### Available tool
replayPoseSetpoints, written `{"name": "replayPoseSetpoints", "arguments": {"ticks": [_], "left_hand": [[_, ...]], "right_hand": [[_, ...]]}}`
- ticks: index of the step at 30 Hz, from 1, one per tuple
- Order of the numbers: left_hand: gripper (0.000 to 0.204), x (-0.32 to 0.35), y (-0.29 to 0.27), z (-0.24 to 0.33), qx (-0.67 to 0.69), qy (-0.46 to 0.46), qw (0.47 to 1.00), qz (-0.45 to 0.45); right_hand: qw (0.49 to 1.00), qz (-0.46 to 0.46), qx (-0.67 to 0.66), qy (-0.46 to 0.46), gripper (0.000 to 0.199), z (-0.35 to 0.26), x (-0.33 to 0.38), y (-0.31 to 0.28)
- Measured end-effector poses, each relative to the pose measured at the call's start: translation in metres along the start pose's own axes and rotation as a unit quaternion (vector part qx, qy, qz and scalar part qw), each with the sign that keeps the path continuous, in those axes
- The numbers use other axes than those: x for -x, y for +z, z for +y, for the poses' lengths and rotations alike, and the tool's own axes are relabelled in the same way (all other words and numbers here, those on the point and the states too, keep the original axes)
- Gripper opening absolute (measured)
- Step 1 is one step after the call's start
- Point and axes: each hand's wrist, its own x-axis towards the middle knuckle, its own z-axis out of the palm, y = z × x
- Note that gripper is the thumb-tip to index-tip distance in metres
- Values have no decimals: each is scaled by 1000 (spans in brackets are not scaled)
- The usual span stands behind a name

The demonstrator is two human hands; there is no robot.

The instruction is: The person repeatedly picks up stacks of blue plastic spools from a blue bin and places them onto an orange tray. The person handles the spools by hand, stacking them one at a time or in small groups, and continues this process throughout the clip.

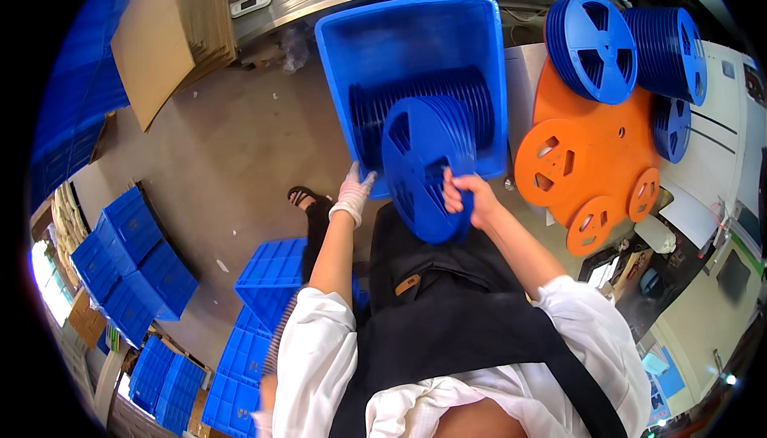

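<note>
- A stack of blue reels (423, 162) stands on edge, leaning out of the near corner of a blue bin (375, 34); the bin sits at twelve o'clock from the person's chest, tipped toward them.
- The right hand (467, 198) is bare and its fingers curl through a spoke opening and over the rim of the front reel, at about four o'clock on its face, so it is clamped on the stack.
- The left hand (351, 192), in a white glove, presses against the bin's near wall at about eight o'clock of the stack; whether its fingers close on the wall or only rest there I cannot tell.
- Judgement: the reels look like thin, stiff moulded plastic, light singly but weighty as a pack, and smooth enough to slide apart sideways.
- Best hold, I judge, is both palms squeezing the stack's two flat ends, or fingers hooked through aligned spoke windows.
- More blue reels (595, 34) and orange reels (587, 150) lie on the table at two o'clock; blue crates (132, 258) are stacked on the floor at eight o'clock.
</note>
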Motion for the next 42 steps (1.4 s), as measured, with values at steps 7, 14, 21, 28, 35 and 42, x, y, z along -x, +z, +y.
{"name": "replayPoseSetpoints", "arguments": {"ticks": [7, 14, 21, 28, 35, 42], "left_hand": [[61, -7, 46, 10, -90, 41, 995, -12], [50, -73, 112, 124, -189, 164, 965, -80], [31, -149, 197, 157, -335, 274, 901, 17], [27, -180, 228, 166, -319, 40, 947, -22], [24, -185, 239, 193, -231, -104, 967, -31], [19, -204, 249, 176, -194, -179, 964, -31]], "right_hand": [[995, 2, -69, -68, 29, 0, 144, -18], [992, 37, -69, -95, 33, 31, 195, -52], [994, 86, -70, -1, 33, 40, 219, -84], [994, 88, -11, 63, 33, 49, 234, -119], [984, 132, 4, 122, 42, 46, 246, -129], [975, 173, -24, 137, 42, 48, 247, -126]]}}
